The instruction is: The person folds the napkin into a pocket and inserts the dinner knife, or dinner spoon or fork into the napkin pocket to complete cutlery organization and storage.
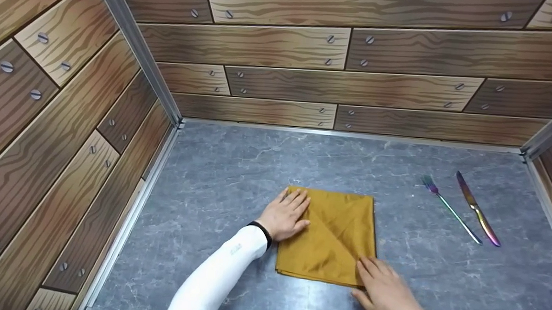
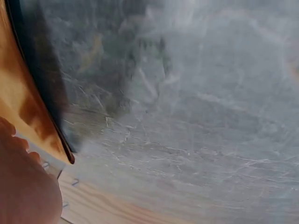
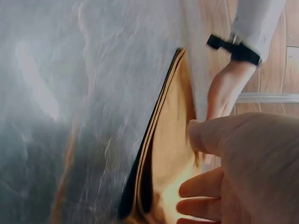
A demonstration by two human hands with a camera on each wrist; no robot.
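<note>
A mustard-yellow cloth napkin (image 1: 331,225), folded into a square of several layers, lies on the grey marbled table with a slight diagonal crease across it. My left hand (image 1: 285,215) rests on its upper left edge, fingers extended over the fabric. At the lower right corner, the fingertips of my right hand (image 1: 386,289) touch the cloth, with the thumb just off the near edge. The right wrist view shows the stacked folded edges of the napkin (image 3: 170,121) beside my right hand (image 3: 261,163). Only part of my left hand (image 2: 28,182) shows in the left wrist view.
To the right of the napkin lie an iridescent fork (image 1: 452,211) and an iridescent table knife (image 1: 478,208), side by side and slanted. Wood-patterned panels (image 1: 285,83) wall the table at the back and both sides, with metal strips (image 1: 354,135) along the base.
</note>
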